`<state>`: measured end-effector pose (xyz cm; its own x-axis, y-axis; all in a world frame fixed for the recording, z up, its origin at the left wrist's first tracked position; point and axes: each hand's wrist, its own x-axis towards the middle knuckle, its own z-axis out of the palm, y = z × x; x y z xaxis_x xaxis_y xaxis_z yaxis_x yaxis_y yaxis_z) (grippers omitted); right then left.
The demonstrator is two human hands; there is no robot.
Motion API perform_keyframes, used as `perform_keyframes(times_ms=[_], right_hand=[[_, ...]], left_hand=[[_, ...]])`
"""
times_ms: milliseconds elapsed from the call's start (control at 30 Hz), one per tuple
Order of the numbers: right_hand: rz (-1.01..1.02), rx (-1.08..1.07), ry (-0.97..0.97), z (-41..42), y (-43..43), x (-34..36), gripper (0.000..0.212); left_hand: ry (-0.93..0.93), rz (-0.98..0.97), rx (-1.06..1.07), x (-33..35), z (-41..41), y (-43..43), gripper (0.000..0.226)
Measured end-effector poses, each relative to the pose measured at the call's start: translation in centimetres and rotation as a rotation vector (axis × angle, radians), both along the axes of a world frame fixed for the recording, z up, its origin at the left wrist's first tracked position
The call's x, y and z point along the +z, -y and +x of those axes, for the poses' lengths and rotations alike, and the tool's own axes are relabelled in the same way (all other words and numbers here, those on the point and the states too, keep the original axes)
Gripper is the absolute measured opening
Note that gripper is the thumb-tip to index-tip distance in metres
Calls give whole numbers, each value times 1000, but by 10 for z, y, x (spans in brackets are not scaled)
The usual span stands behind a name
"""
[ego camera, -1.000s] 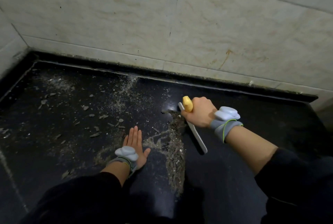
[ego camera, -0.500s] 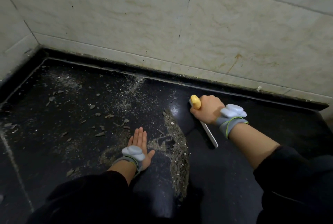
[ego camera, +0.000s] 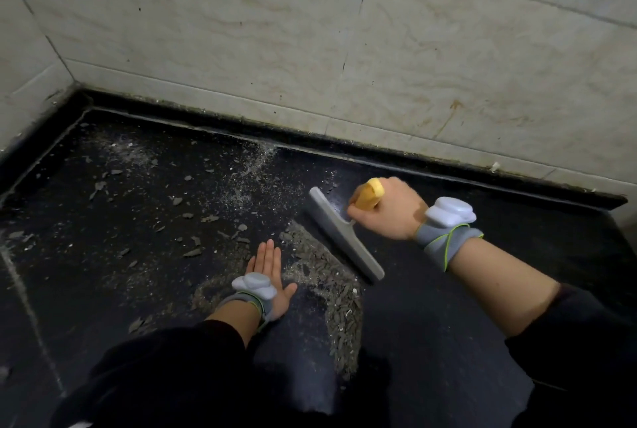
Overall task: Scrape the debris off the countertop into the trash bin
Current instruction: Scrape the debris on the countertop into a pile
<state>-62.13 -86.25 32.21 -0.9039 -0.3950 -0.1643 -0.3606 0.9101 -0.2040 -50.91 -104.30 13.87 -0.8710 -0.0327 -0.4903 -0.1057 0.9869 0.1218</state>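
A black countertop [ego camera: 448, 341] carries grey debris. A swept ridge of debris [ego camera: 331, 276] runs from the middle towards the front edge, and loose flakes [ego camera: 186, 207] lie scattered to the left. My right hand [ego camera: 389, 210] grips the yellow handle of a scraper [ego camera: 344, 238]. Its long grey blade lies slanted just right of the ridge's upper end. My left hand [ego camera: 269, 272] rests flat on the counter, fingers straight, just left of the ridge. No trash bin is in view.
A pale tiled wall [ego camera: 344, 48] rises behind the counter, with a side wall [ego camera: 20, 90] meeting it at the left corner. A raised black lip [ego camera: 379, 152] runs along the back. My dark sleeves cover the counter's front edge.
My right hand has drawn the scraper back to the right and away from the debris ridge, so the whole blade now shows. The left hand has stayed flat in place.
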Motion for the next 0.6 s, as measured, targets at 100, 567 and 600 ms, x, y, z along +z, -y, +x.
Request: perform_keyframes(times_ms=[100,567,600], right_hand=[[60,-65,-60,-15,-10,7,47],[274,-48,-24,-45,-8,-41,29],[275,-1,-19,-40,-3,-42,32]], left_hand=[[-8,-2,-5,0,0,0,81],[-61,31,19,-3,3,1,82],[-64,26,18,-3,2,1,82]])
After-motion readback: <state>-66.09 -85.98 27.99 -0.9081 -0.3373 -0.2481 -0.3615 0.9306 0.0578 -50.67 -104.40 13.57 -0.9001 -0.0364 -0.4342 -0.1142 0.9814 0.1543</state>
